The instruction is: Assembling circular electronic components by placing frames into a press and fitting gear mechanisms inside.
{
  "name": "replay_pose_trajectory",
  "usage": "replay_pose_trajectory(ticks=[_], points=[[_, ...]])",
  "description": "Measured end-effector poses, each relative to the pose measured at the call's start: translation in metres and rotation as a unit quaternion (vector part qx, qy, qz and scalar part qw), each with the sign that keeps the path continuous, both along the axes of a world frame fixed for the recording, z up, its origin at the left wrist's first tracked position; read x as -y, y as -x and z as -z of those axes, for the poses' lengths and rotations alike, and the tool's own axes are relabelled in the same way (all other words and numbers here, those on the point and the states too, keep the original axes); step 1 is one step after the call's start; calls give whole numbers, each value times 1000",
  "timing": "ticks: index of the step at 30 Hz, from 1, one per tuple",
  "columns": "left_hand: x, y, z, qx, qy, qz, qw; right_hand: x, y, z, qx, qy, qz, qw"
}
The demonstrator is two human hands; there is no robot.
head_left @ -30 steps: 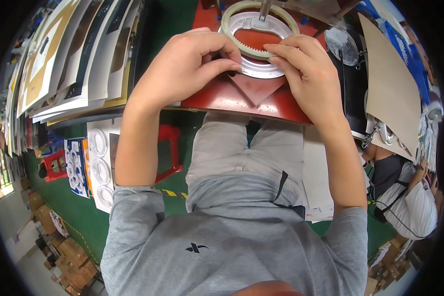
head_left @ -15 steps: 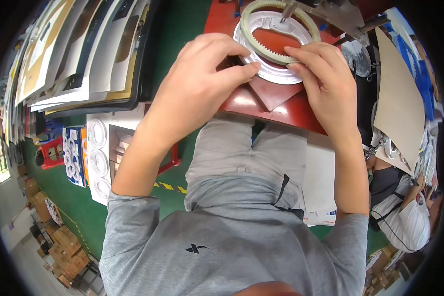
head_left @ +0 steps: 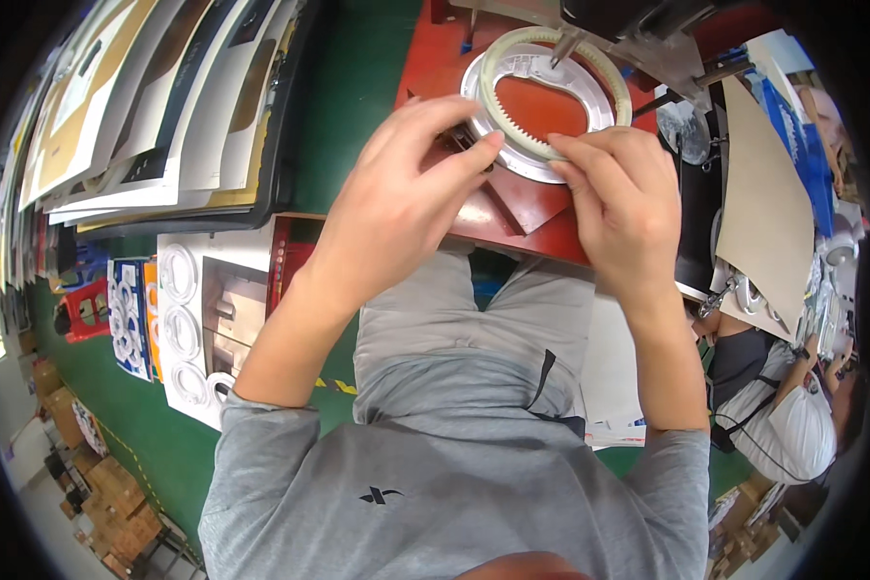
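A white round ring-shaped part (head_left: 470, 85) rests on a red work surface, with a cream toothed ring (head_left: 609, 70) lying over it, slightly offset. My left hand (head_left: 396, 184) is at the near left rim of the white ring, thumb and index finger closed about its edge. At the near right, my right hand (head_left: 633, 198) pinches the rim of the toothed ring between thumb and index finger. My fingers partly hide both rims. A metal tip (head_left: 565, 44) of a machine reaches over the far side of the rings.
Beneath the rings lies a brown square pad (head_left: 524, 220) on the red table (head_left: 469, 213). Large sheets (head_left: 155, 116) stand stacked at the left. White rings (head_left: 182, 332) lie on a board lower left. At the right hangs a beige board (head_left: 763, 203), with another person (head_left: 787, 425) beyond.
The view has shifted a little, so table and rings appear lower. My right fingertips have moved slightly toward me along the rim. The rings keep their place on the pad.
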State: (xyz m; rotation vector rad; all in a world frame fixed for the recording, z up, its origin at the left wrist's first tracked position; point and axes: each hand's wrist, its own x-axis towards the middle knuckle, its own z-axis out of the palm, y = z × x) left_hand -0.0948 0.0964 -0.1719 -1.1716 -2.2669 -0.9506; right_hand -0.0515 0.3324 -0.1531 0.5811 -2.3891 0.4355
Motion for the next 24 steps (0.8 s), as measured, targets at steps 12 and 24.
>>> replay_pose_trajectory(ticks=[12, 24], points=[[-8, -5, 1, 92, -116, -58, 987, 29, -14, -5, 45, 42, 59, 996], [-36, 18, -11, 115, -130, -164, 971, 30, -12, -7, 45, 29, 61, 997]])
